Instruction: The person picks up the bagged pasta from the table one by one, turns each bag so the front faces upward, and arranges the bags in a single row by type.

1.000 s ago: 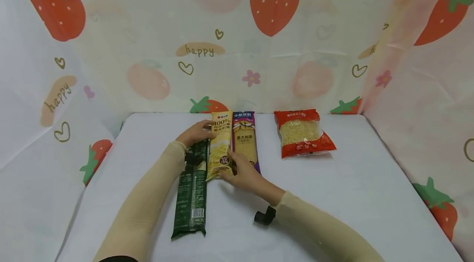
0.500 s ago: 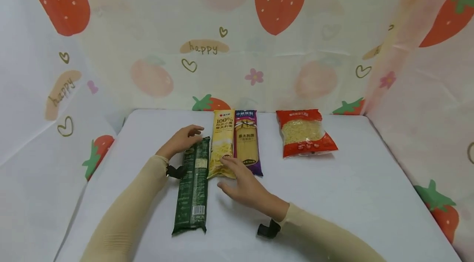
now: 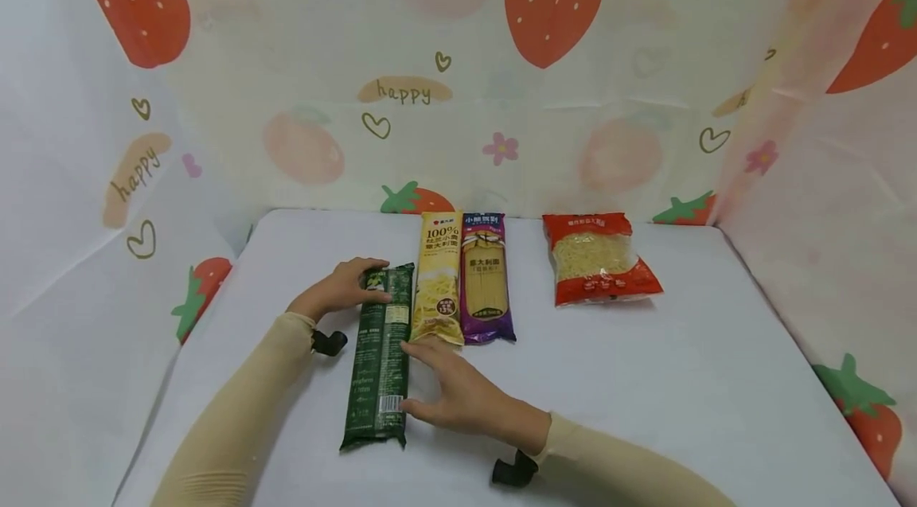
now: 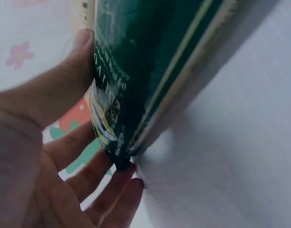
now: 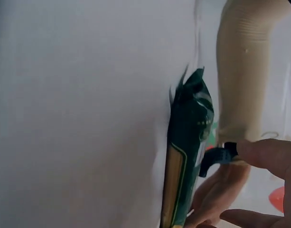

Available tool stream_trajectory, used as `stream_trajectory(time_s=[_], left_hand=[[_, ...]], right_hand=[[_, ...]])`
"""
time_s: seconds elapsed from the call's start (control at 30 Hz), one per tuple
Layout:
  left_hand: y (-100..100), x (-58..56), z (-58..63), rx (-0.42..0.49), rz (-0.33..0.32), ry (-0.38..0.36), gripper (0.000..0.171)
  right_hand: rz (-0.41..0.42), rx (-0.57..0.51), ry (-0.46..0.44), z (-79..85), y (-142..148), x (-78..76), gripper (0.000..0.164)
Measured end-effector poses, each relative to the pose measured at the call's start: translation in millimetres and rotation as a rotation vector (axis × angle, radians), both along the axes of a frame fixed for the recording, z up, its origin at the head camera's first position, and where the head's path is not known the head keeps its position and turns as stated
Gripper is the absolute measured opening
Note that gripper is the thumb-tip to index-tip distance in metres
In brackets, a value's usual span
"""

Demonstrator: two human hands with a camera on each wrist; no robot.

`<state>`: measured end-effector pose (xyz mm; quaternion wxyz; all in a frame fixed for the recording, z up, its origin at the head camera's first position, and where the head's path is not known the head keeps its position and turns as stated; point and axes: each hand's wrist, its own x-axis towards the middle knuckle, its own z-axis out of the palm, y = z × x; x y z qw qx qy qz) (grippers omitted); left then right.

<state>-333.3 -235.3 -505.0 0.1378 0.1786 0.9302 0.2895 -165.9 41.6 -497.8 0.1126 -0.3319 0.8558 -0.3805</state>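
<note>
Green packet, long axis front-to-back, slightly slanted

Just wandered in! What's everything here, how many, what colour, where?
Long barcoded plastic packet: one, dark green, leftmost of the packets
Long 100% plastic packet: one, yellow, right of green packet
Long slim plastic packet: one, purple, right of yellow packet
Squarish plastic bag: one, red and clear, farther right
Flat table: one, white, under packets and bag
Strawberry-print sheeting: count unclear, pale, behind, both sides
Wrist devices: two, black, one per wrist
Left hand: one, bare, at green packet's far end
Right hand: one, bare, right of green packet
Long sleeves: two, beige, behind each hand
</note>
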Motion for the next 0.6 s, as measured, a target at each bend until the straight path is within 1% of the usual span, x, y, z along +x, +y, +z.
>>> stream_trajectory(time_s=[0.1,0.23,0.4,0.6], left_hand=[[2.3,-0.4,-0.2,-0.048,0.014,0.009,0.079],[3.1,-0.8,1.4,-0.079,0.025,0.015,0.076],[4.1,0.7,2.6,-0.090,0.039,0.007,0.075],[8.5,5.5,6.6,-0.102,0.047,0.018,0.074]], right_hand=[[0.040,0.031,-0.004,-5.2,-5.1,1.3,0.089],[0.071,0.104,-0.015,-8.6,-12.0,1.2,0.100],[0.077,0.195,-0.013,-9.9,-20.2,2.7,0.114],[0.064,0.291,0.020,-8.0,-29.4,6.3,0.123]])
